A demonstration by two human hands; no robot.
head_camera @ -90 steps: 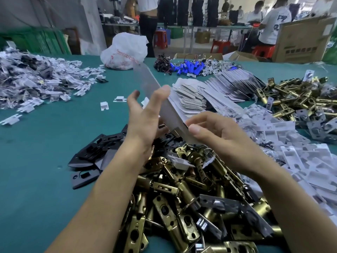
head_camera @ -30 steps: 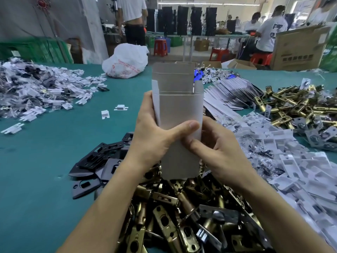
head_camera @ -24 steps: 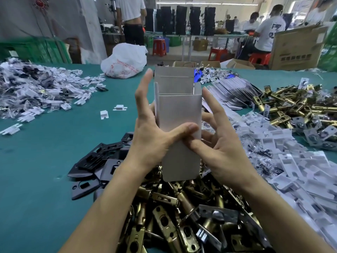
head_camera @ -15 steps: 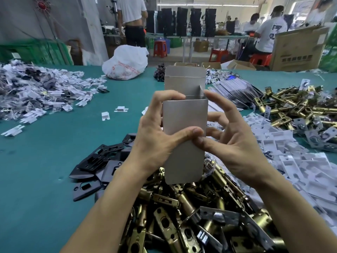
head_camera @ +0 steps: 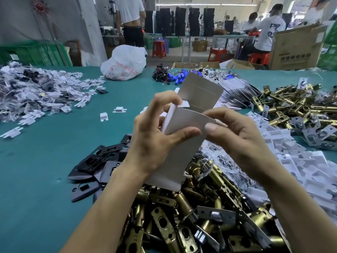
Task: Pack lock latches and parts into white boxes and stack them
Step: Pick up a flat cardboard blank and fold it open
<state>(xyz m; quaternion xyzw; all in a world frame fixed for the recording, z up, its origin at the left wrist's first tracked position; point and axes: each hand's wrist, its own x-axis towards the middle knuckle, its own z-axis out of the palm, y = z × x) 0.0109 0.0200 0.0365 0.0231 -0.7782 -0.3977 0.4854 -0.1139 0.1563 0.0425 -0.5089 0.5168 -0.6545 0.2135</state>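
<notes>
White box (head_camera: 184, 136) is held in the air between both hands, just above the heap of brass latches (head_camera: 182, 216) on the green bench (head_camera: 36, 170), with its open mouth turned up and away. The left hand (head_camera: 155, 141) grips the left wall with its thumb pressed flat on the front panel. Its upper fingers (head_camera: 164, 96) curl in at the mouth onto the small side flap, and I judge this is to fold that flap inward while the thumb keeps the sleeve square. The right hand (head_camera: 237, 141) pinches the right edge, thumb on the front and the other fingers hidden behind, which steadies the box against the left hand's push. The long tuck flap (head_camera: 200, 92) stands open above the mouth, so the box is not yet closed. Whether anything is inside cannot be told. Holding it over the latches keeps the next part within easy reach.

Half a second earlier the box stood upright and square to the camera. Now it leans to the right, the tuck flap slanting with it, and the left fingers have moved from the front rim to the side flap. Three seconds earlier it was a flat blank.
</notes>
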